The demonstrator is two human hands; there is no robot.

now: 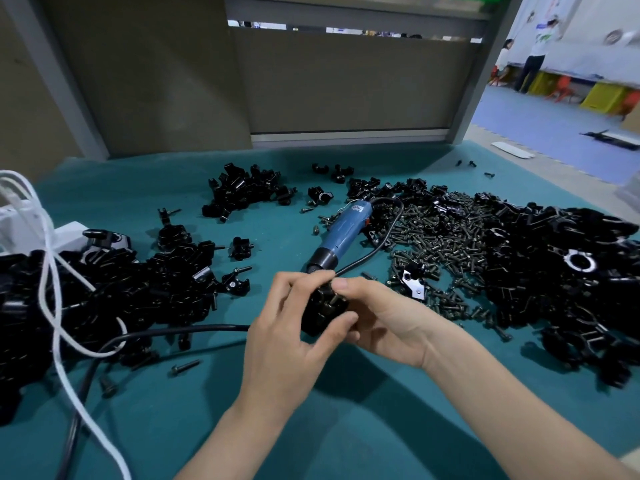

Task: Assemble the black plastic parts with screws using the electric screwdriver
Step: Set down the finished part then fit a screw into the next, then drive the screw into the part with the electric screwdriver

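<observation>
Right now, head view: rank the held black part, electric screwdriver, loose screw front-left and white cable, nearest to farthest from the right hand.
1. Black part: gripped in the right hand, centre.
2. Electric screwdriver: just beyond the fingers, lying on the cloth.
3. Loose screw: front-left on the cloth.
4. White cable: far left.

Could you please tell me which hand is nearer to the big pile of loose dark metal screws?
Right. The right hand sits just left of the screw pile; the left hand is farther left, beyond the black plastic part both hold.
</observation>
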